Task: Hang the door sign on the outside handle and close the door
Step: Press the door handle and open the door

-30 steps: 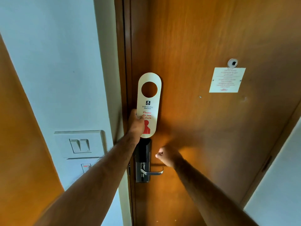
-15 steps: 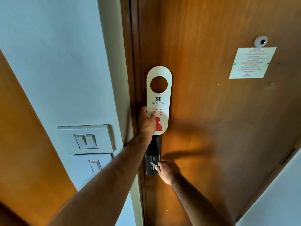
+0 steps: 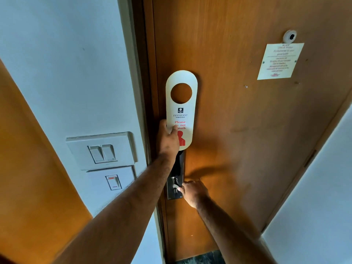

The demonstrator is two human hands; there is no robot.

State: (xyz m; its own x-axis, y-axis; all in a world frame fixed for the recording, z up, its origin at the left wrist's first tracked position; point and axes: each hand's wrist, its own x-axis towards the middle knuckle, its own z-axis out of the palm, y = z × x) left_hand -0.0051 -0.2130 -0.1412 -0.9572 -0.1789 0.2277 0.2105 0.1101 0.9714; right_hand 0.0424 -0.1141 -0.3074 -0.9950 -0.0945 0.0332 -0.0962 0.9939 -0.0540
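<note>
My left hand [image 3: 168,137] holds a white "Please do not disturb" door sign [image 3: 182,109] upright by its lower left edge, flat against the brown wooden door [image 3: 238,121]. The sign has a round hole near its top. Below it, my right hand [image 3: 193,191] is closed over the metal lever handle [image 3: 175,186] on the dark lock plate [image 3: 176,180]; most of the lever is hidden under my fingers. The door sits in its frame, seen from the inside.
A white wall [image 3: 66,63] to the left carries a double light switch [image 3: 102,150] and a single switch [image 3: 113,181] below it. A peephole [image 3: 290,36] and a printed notice [image 3: 280,60] are on the door's upper right. Another wall [image 3: 314,197] stands at the right.
My right hand came down from beside the lock and closed over the lever handle. My left hand keeps the sign in the same grip above the lock. The view shifted closer.
</note>
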